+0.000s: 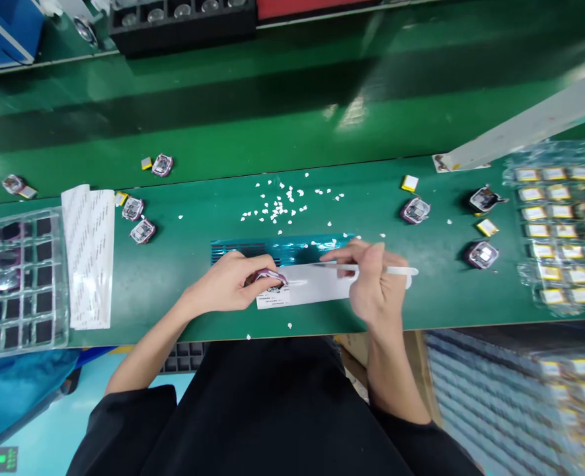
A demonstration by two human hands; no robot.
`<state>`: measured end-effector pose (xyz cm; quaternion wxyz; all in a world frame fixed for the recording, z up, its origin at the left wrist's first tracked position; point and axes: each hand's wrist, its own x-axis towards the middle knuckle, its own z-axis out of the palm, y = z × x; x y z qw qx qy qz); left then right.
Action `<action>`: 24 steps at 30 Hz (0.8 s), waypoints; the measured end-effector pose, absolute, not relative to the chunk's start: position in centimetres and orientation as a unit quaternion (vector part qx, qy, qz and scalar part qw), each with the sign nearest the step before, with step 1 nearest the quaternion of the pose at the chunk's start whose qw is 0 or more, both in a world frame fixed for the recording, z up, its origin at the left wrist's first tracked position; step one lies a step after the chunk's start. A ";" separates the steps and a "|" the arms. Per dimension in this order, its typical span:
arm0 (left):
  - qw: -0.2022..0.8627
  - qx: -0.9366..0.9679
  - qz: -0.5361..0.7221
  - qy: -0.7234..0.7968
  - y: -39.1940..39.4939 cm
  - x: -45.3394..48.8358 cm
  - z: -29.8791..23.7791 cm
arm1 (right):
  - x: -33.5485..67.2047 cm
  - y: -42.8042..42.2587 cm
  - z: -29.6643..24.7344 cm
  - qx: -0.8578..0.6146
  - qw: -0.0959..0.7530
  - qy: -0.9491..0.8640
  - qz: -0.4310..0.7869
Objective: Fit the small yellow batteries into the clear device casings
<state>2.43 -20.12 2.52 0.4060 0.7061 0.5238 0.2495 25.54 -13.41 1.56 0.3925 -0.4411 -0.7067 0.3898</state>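
My left hand [235,284] is closed around a small pink-rimmed watch case [271,278], holding it down on a white sheet [316,285] near the table's front edge. My right hand [371,281] pinches white plastic tweezers [396,270] whose tip points left toward the case. Behind the sheet lies a blue ribbed strip [282,249]. A patch of tiny white scraps [282,201] is scattered farther back.
Several loose watch cases [415,210] and small yellow cells [410,183] lie left and right on the green table [351,205]. A clear tray of dark parts [17,277] stands at the left beside white liner sheets [91,254]. A clear tray of yellow cells [562,225] stands at the right.
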 end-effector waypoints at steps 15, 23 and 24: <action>0.347 0.732 0.115 0.575 -20.0 2.4 2.2 | 26.5 -15.4 -2.6 -0.419 0.305 -0.668 0.535; 0.365 0.703 0.059 0.607 -19.7 2.8 2.8 | 26.8 -15.1 -2.3 -0.382 0.289 -0.679 0.557; 0.369 0.700 0.061 0.609 -19.7 2.8 2.8 | 26.9 -15.1 -2.3 -0.379 0.292 -0.676 0.561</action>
